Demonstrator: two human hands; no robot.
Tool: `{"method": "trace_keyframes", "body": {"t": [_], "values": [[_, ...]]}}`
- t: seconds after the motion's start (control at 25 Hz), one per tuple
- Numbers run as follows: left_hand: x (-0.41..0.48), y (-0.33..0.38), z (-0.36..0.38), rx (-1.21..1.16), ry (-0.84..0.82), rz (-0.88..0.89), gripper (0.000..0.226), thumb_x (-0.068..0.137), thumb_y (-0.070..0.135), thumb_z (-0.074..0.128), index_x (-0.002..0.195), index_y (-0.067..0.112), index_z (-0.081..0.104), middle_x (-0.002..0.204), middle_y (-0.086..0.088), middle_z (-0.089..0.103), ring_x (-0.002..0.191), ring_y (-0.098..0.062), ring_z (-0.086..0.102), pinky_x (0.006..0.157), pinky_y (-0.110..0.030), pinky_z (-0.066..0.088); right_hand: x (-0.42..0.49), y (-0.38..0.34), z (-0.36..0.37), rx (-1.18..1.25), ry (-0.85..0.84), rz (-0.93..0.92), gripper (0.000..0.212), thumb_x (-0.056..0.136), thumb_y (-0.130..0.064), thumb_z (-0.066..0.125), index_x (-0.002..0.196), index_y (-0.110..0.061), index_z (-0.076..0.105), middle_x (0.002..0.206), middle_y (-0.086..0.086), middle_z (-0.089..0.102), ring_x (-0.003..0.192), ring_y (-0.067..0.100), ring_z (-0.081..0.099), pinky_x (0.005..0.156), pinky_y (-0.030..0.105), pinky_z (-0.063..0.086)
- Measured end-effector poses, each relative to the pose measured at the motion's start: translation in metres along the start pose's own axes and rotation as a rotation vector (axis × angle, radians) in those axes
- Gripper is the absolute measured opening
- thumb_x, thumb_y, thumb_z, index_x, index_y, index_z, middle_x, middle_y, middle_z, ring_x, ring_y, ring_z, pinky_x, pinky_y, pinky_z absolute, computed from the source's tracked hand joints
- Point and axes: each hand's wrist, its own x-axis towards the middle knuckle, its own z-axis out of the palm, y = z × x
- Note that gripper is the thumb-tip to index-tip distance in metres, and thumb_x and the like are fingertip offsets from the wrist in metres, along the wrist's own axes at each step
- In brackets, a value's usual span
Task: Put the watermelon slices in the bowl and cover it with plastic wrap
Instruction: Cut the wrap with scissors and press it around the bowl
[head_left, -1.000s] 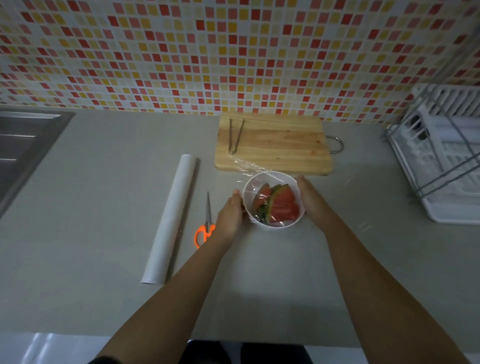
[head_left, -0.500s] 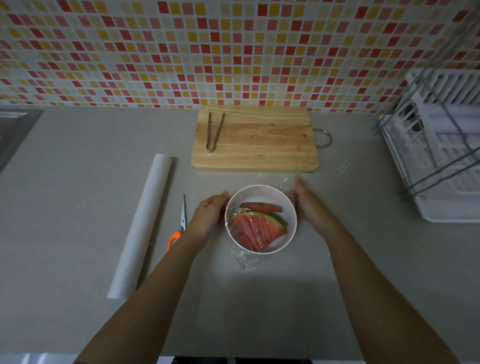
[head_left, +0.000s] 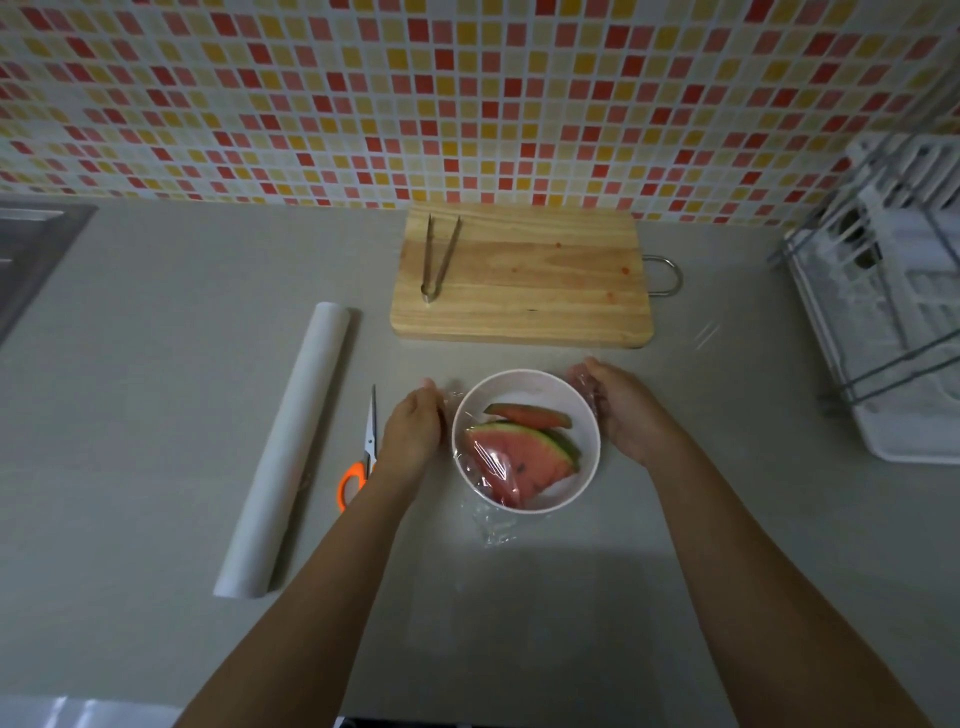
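White bowl (head_left: 525, 373) sits on the grey counter (head_left: 156, 415), straight in front of me. Two watermelon slices (head_left: 519, 460) lie inside it: a large wedge on the near side, a thin one behind it, rinds toward the right.

Plastic wrap (head_left: 491, 530) is draped over the bowl, wrinkled across the big wedge. A crumpled tail of it spills onto the counter at the bowl's near edge.

My right hand (head_left: 631, 415) is against the bowl's right side, fingers curled, with film bunched over the fingertips; it grips the wrap there. My left hand (head_left: 415, 428) is at the bowl's left side, fingers bent toward the wall, film showing just beside the fingertips. Pinching or only pressing: I cannot tell, as the back of the hand hides it.

Left of the bowl: orange-handled scissors (head_left: 363, 457), then the wrap roll (head_left: 296, 441) farther left. Behind the bowl: wooden cutting board (head_left: 545, 280) with metal tongs (head_left: 439, 257) on its left part. Well to the bowl's right: white dish rack (head_left: 893, 322).
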Motion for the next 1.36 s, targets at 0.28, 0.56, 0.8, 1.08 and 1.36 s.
{"method": "trace_keyframes", "body": {"t": [0.28, 0.56, 0.8, 1.08, 1.36], "values": [[0.005, 0.026, 0.009, 0.504, -0.083, 0.373, 0.049, 0.097, 0.041, 0.044, 0.062, 0.009, 0.055, 0.059, -0.002, 0.052, 0.061, -0.016, 0.047, 0.058, -0.03, 0.029, -0.007, 0.008, -0.006, -0.208, -0.131, -0.014, 0.043, 0.088, -0.05, 0.042, 0.097, -0.02, 0.072, 0.095, 0.002, 0.073, 0.093, 0.016, 0.066, 0.087, 0.035, 0.046], [0.008, 0.021, 0.009, 0.34, -0.082, 0.45, 0.03, 0.097, 0.028, 0.049, 0.075, 0.008, 0.05, 0.062, 0.003, 0.048, 0.058, -0.007, 0.044, 0.053, -0.01, 0.034, -0.011, 0.012, 0.019, -0.049, 0.263, -0.206, 0.03, 0.086, -0.03, 0.051, 0.061, -0.02, 0.061, 0.056, -0.005, 0.063, 0.056, 0.01, 0.059, 0.059, 0.028, 0.046], [0.009, 0.021, 0.008, 0.243, -0.194, 0.421, 0.03, 0.099, 0.031, 0.044, 0.077, 0.012, 0.048, 0.071, 0.001, 0.051, 0.065, -0.007, 0.045, 0.06, -0.016, 0.037, -0.013, 0.009, 0.026, -0.096, 0.371, -0.268, 0.03, 0.088, -0.03, 0.05, 0.06, -0.023, 0.058, 0.062, -0.003, 0.058, 0.063, 0.016, 0.055, 0.061, 0.029, 0.043], [0.011, 0.025, 0.01, -0.202, -0.446, 0.103, 0.036, 0.101, 0.031, 0.04, 0.094, 0.005, 0.064, 0.084, -0.004, 0.069, 0.074, -0.011, 0.066, 0.072, -0.026, 0.055, -0.017, 0.009, 0.03, -0.016, 0.345, -0.181, 0.029, 0.092, -0.036, 0.045, 0.075, -0.024, 0.065, 0.074, -0.002, 0.063, 0.074, 0.018, 0.06, 0.066, 0.029, 0.048], [0.014, 0.025, 0.015, -0.171, -0.391, 0.098, 0.024, 0.101, 0.033, 0.04, 0.085, 0.017, 0.049, 0.079, -0.004, 0.053, 0.074, -0.014, 0.054, 0.072, -0.028, 0.047, -0.016, 0.012, 0.028, 0.045, 0.293, -0.205, 0.026, 0.093, -0.044, 0.042, 0.089, -0.038, 0.067, 0.072, -0.017, 0.047, 0.081, 0.008, 0.049, 0.082, 0.032, 0.043]]}}
